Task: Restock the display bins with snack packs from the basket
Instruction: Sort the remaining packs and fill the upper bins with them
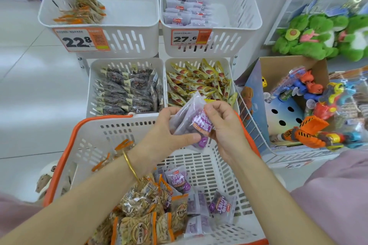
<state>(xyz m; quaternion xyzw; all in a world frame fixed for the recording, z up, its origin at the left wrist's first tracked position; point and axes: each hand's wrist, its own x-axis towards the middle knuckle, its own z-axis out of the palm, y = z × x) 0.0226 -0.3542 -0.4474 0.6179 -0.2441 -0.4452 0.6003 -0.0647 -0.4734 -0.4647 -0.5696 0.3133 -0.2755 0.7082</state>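
Both hands hold purple snack packs [196, 120] above the basket [93, 131]: left hand [171, 131] grips them from below, right hand [223, 123] pinches the top edge.

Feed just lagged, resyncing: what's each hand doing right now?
Left hand: grips a small bunch of translucent purple snack packs above the basket.
Right hand: pinches the front pack of that bunch.
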